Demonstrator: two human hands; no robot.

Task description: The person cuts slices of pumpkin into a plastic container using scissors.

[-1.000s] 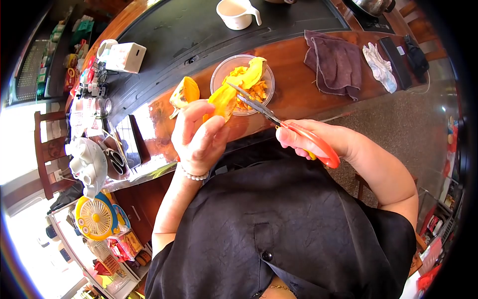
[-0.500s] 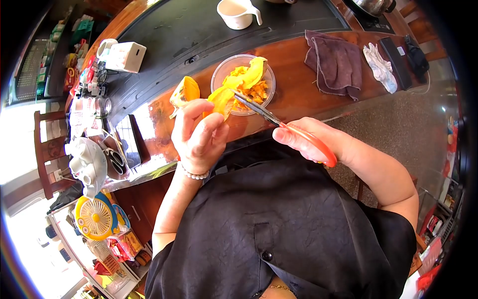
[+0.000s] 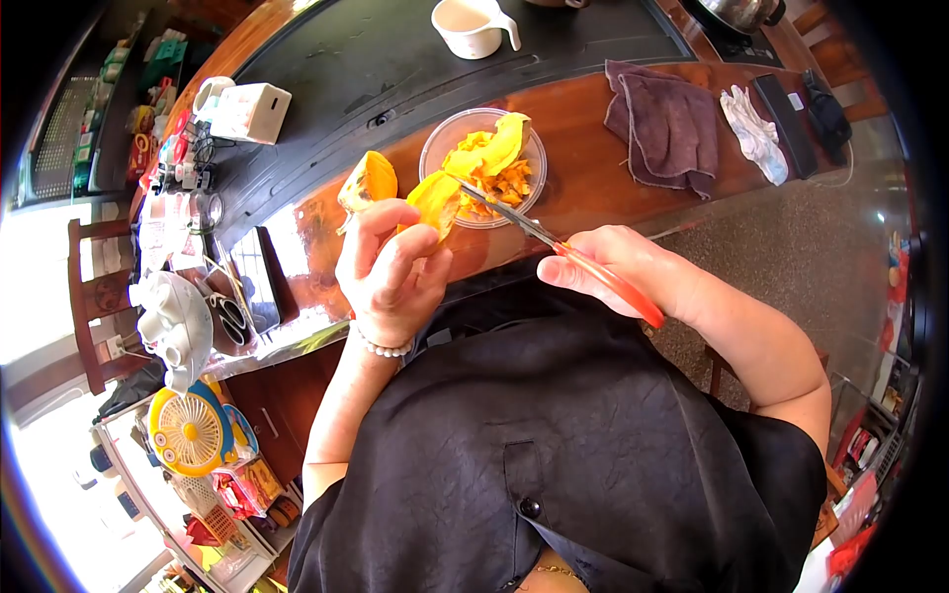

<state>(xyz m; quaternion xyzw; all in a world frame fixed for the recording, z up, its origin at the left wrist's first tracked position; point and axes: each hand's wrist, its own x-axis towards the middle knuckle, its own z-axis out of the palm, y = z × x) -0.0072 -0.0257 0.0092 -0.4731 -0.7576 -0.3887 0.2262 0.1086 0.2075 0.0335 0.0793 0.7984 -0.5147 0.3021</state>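
Observation:
My left hand (image 3: 390,277) pinches a yellow-orange fruit slice (image 3: 432,206) between thumb and fingers, beside the near left rim of a clear round plastic bowl (image 3: 428,155). My right hand (image 3: 618,262) is wrapped round the red handles of a pair of scissors (image 3: 534,229). Their blades point up and left over the bowl, the tips close to the slice; whether they touch it I cannot tell. Inside the bowl are several small cut orange pieces (image 3: 511,185) and a larger yellow slice (image 3: 506,145). Another yellow-orange chunk (image 3: 372,178) with pale skin lies on the wood just past my left hand.
A white cup with a handle (image 3: 471,30) stands on the black tray (image 3: 346,59) beyond the bowl. To the right lie a brown cloth (image 3: 667,128) and a white crumpled cloth (image 3: 754,133). A white box (image 3: 250,112) and a tablet (image 3: 259,282) are on the left.
The slice in my left hand and the scissors' tips have come slightly apart from the larger slice in the bowl, shifting a little left. Both hands have barely moved.

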